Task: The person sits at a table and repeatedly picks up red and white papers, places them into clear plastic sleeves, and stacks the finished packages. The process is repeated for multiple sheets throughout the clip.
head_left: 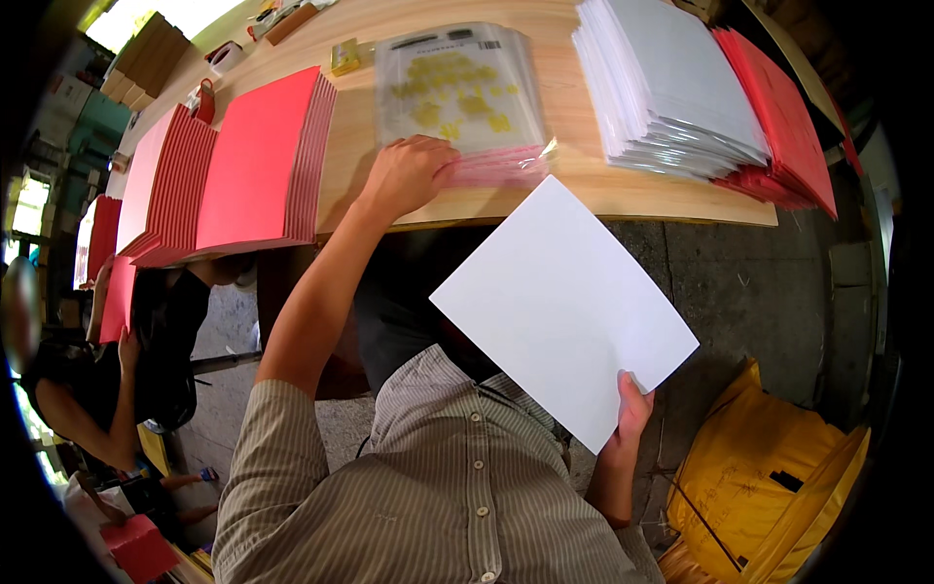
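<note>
At the table's near edge lies a stack of clear plastic bags [457, 92] with yellow print and a pinkish near edge. My left hand [413, 175] is on its near left corner, fingers bent and closed at the edge of the top bag; the thumb is hidden. Off the table, in front of my body, my right hand [634, 404] grips a blank white rectangular sheet [569, 311] by its lower right edge. The thumb lies on top and the other fingers are hidden beneath. The sheet is tilted, one corner close to the bags.
Red booklets [258, 161] stand stacked at left, beside a tape dispenser [202, 100]. A small yellow box [344, 56] is behind the bags. Plastic-wrapped white packs [671, 88] and red packs [783, 127] lie at right. A yellow sack [749, 477] sits low right. Another person [165, 341] works at left.
</note>
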Available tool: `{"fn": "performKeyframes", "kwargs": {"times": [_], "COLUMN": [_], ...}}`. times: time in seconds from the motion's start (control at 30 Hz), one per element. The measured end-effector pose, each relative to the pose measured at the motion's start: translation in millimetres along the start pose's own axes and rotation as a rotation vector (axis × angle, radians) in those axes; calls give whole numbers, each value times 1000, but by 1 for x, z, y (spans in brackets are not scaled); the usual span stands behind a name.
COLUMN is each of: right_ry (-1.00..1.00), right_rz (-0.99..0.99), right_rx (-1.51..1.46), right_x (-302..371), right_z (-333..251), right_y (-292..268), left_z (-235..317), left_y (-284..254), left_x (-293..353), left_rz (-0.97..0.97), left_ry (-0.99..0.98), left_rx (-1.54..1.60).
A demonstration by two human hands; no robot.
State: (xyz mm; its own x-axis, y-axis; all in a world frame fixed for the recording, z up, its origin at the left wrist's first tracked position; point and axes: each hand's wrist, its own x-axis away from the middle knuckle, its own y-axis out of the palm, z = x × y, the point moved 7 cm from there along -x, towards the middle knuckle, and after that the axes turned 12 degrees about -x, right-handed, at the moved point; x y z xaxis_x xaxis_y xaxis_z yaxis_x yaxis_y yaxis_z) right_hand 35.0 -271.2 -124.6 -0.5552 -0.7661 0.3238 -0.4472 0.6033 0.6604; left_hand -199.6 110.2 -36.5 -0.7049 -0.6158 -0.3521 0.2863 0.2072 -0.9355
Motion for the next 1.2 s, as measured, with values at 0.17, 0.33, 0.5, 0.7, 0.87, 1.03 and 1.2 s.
{"fn": "performKeyframes", "kwargs": {"times": [0.17,0.33,0.5,0.7,0.87,1.03,1.2], "right_ry": [-8,3,4,1,14,39,44], "right_rz": [-8,13,22,49,39,26,32], "right_rx": [0,8,3,-17,58,28,-11], "right_x": [-2,3,6,7,7,10,10], "right_z": [1,1,0,-2,2,1,0], "right_y": [2,6,4,8,11,19,16], "left_z": [-1,5,12,21,20,20,18], "left_y": [-3,-6,-7,4,1,-12,-14], "left_x": [0,5,8,10,9,12,13], "left_rz": [-71,-40,8,-5,-22,-50,-30], "left_ry": [-58,-26,15,27,25,-16,-49], "left_rx": [48,31,-28,-144,-125,-43,16]}}
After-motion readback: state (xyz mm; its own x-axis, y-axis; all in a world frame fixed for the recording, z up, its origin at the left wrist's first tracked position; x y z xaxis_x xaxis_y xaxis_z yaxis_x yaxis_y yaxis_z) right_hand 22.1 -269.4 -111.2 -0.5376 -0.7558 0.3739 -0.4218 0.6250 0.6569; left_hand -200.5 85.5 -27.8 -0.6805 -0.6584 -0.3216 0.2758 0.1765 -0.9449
